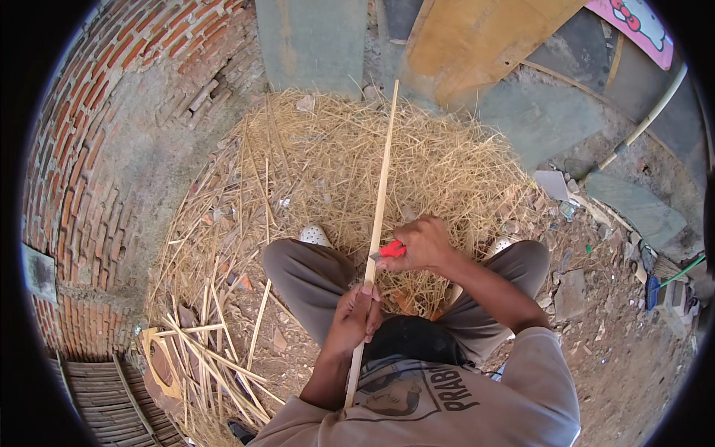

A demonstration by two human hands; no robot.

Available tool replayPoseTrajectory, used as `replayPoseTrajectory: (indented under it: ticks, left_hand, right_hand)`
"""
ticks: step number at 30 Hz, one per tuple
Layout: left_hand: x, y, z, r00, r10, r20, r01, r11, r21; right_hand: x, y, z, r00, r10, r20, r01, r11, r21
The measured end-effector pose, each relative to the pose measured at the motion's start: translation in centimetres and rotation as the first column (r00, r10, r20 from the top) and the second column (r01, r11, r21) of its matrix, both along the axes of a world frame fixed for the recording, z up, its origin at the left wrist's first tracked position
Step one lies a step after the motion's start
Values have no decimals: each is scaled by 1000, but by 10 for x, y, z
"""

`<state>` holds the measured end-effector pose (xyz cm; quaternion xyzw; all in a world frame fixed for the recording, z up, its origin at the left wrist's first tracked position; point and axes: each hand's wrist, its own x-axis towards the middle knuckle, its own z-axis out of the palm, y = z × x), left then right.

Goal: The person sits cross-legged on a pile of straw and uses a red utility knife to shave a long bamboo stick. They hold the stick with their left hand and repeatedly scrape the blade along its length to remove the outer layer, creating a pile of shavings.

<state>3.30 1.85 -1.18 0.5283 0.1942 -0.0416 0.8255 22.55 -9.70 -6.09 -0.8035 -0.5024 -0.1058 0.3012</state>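
A long pale bamboo strip runs from against my shirt, up between my knees, to above the heap of shavings. My left hand is closed round its lower part, thumb lying along the face. Just above, my right hand grips a red-handled knife. The knife's blade touches the strip's right side, a short way past my left thumb; most of the handle is hidden in my fingers. Thin curly shavings cover the ground in front of my feet.
Several split strips lie loose at my left. A brick wall rises on the left; boards lean at the back. To the right are rubble, a pale pole and a blue brush head with a green handle.
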Motion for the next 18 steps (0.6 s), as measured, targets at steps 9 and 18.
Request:
replayPoseTrajectory:
  ticks: [9, 18]
  left_hand:
    - [-1, -3, 9, 996, -86, -2, 86, 992, 95]
    - [-15, -10, 7, 997, -59, 40, 55, 993, 107]
  right_hand:
    - [51, -6, -5, 962, -268, -52, 265, 963, -47]
    - [50, -22, 10, 933, -307, -185, 313, 950, 2]
